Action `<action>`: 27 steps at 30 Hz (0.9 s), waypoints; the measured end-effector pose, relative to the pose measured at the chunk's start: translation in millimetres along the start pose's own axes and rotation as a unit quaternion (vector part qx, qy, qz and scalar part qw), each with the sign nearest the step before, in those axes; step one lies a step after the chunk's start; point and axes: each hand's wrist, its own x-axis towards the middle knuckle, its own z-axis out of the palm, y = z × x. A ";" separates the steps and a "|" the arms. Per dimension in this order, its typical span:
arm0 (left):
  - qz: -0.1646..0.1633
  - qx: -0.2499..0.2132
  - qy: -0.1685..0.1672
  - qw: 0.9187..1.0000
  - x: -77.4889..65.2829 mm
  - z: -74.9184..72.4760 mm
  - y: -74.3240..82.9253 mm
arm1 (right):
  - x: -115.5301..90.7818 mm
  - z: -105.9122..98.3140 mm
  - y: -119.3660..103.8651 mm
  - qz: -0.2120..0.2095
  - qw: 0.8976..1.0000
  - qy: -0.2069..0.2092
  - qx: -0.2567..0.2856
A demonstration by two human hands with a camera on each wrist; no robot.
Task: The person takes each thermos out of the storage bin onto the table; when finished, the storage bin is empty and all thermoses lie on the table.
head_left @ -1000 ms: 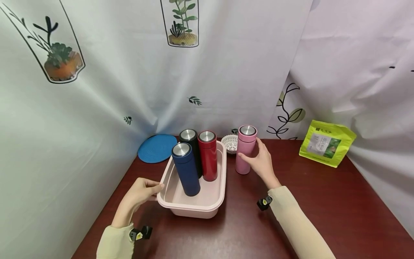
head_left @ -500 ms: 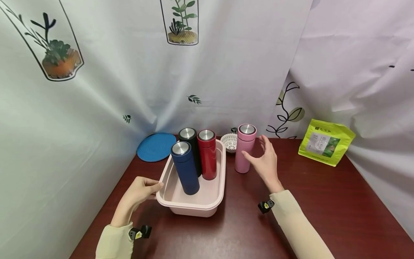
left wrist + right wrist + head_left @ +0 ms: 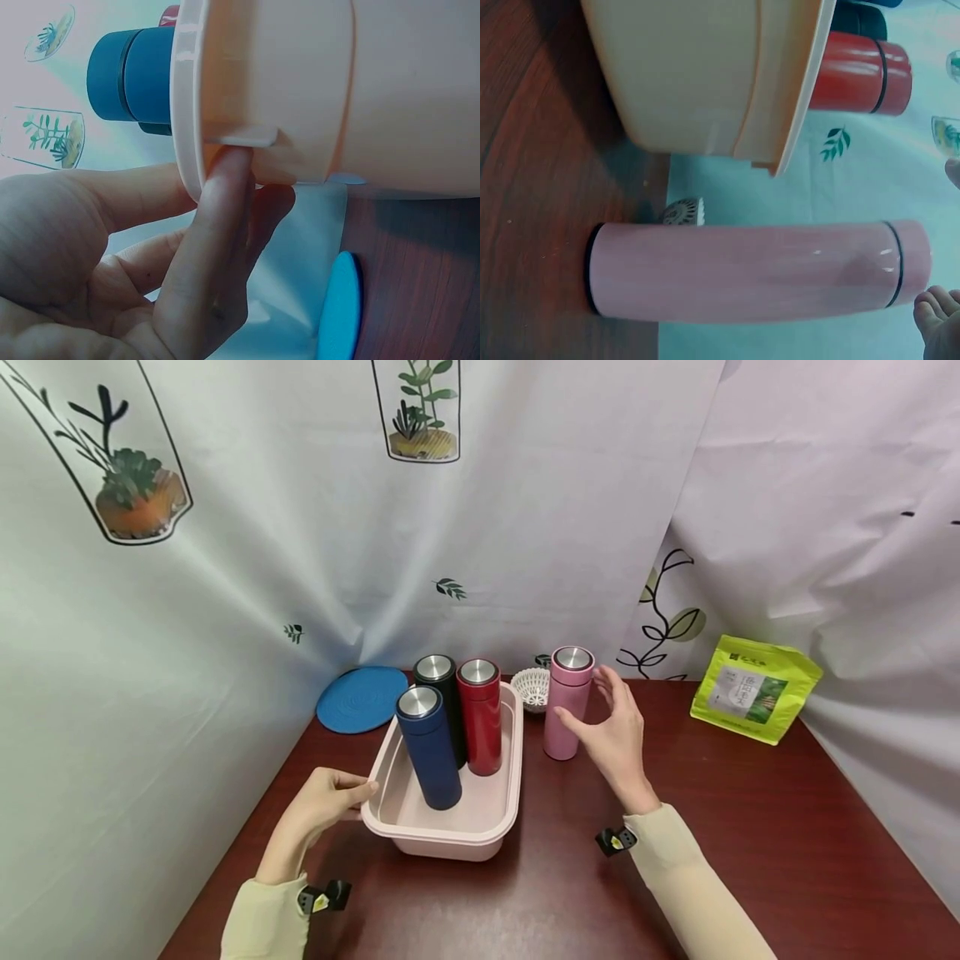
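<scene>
My left hand pinches the near left rim of a pale pink plastic tub; the left wrist view shows the thumb at the rim and fingers beneath it. Inside the tub stand a blue thermos, a black thermos partly hidden behind it, and a red thermos. To the right of the tub a pink thermos stands upright on the table. Around its upper part my right hand is spread, fingertips near the lid and thumb apart from it in the right wrist view.
A round blue mat lies at the back left. Behind the pink thermos is a small white openwork basket. A bright green pouch sits at the back right. Printed cloth hangs behind the table.
My right hand's fingers have loosened and moved off the pink thermos, then come slightly nearer again. The left hand, the tub and the thermoses stay in place.
</scene>
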 end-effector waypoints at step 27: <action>0.001 0.003 0.004 1.000 0.4 0.8 0.3 | -11.7 43.4 -26.6 0.098 0.982 -0.073 0.145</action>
